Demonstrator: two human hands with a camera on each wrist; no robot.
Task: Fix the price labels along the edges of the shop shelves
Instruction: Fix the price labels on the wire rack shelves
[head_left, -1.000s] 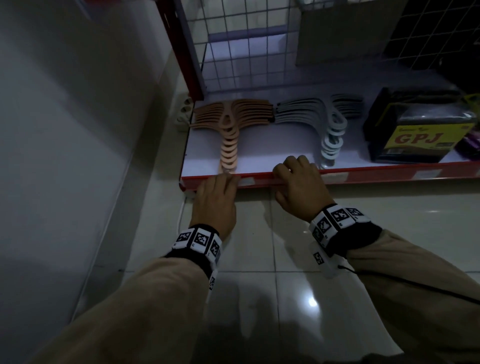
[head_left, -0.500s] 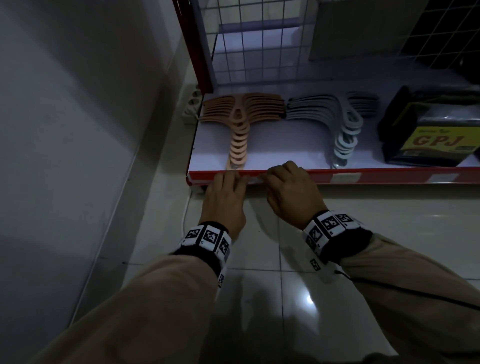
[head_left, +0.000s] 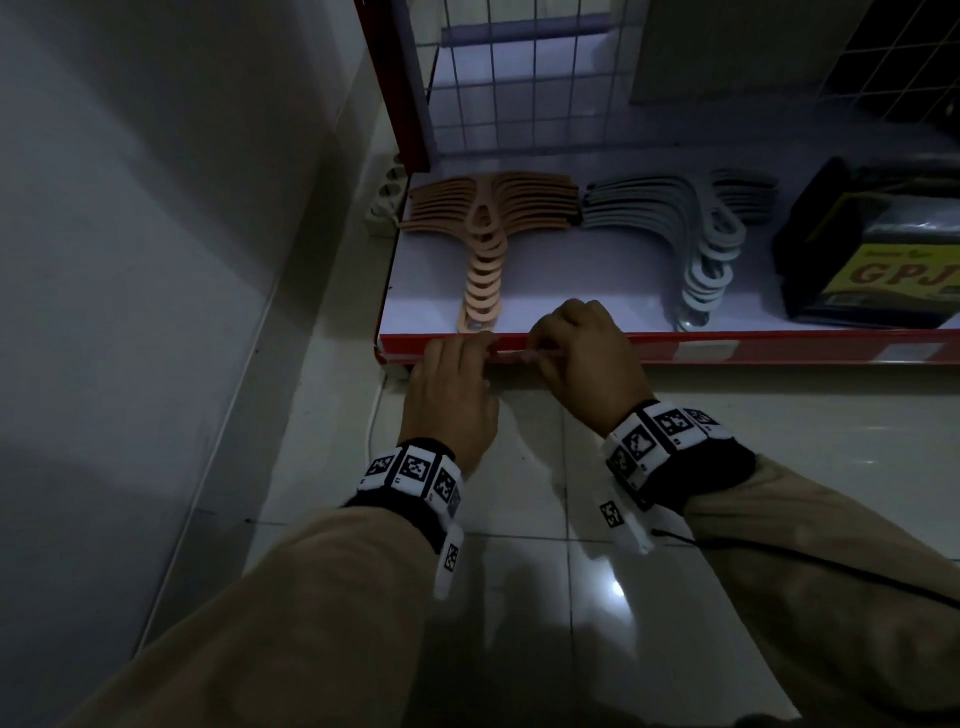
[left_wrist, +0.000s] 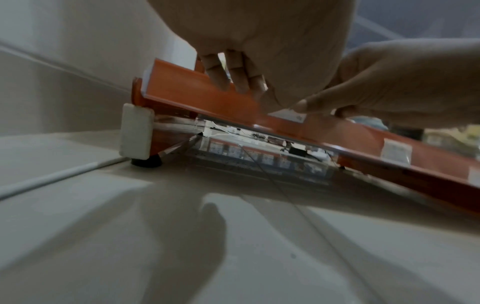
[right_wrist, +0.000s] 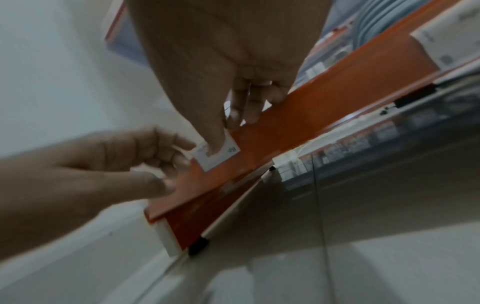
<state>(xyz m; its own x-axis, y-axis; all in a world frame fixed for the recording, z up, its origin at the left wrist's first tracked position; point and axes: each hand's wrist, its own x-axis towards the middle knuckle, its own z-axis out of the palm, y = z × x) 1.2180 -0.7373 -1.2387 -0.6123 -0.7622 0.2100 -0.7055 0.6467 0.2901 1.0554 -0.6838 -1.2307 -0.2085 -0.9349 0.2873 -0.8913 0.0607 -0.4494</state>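
Readable text: "GPJ" in red on a yellow panel of the black pack (head_left: 872, 270) at the shelf's right. Print on the price label (right_wrist: 218, 154) is too blurred to read.

Price label sits on the red shelf edge strip (head_left: 753, 347), near its left end, between the two hands. Right hand (head_left: 582, 364): thumb presses the label face against the strip, fingers curl over the strip's top edge, so it pinches label and strip together. Left hand (head_left: 452, 395): fingers mostly straight, tips resting on the strip just left of the label; thumb lies along the strip's lower face. It grips nothing.

Two more white labels (left_wrist: 396, 151) sit further right along the strip.

On the white shelf: a fanned stack of tan hangers (head_left: 488, 228) at left, a grey stack (head_left: 691, 244) beside it, touching at the arms, then the black pack. Wire grid back panel (head_left: 519, 78), red upright post (head_left: 400, 83).

Bottom shelf, close to a glossy white tiled floor (head_left: 571, 597). Grey wall (head_left: 156, 260) on the left. White power strip (head_left: 387, 202) on the floor between wall and post. Dim lighting.
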